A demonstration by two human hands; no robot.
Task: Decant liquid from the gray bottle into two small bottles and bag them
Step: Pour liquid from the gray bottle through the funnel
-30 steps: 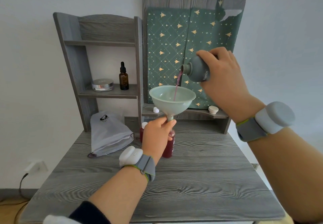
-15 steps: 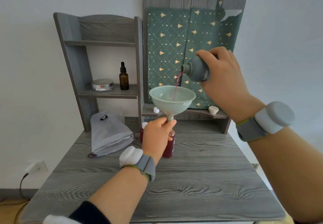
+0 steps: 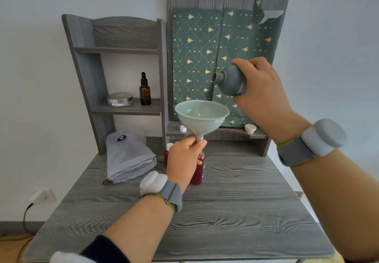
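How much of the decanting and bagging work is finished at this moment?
Done: one capped small bottle holds red liquid. In hand: the left hand steadies the funnel on the second bottle, nearly full; the right hand holds the gray bottle, no stream visible. Left: capping, then the gray bag.

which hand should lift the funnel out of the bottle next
Left. The left hand already pinches the funnel stem at the small bottle; the right hand is holding the gray bottle.
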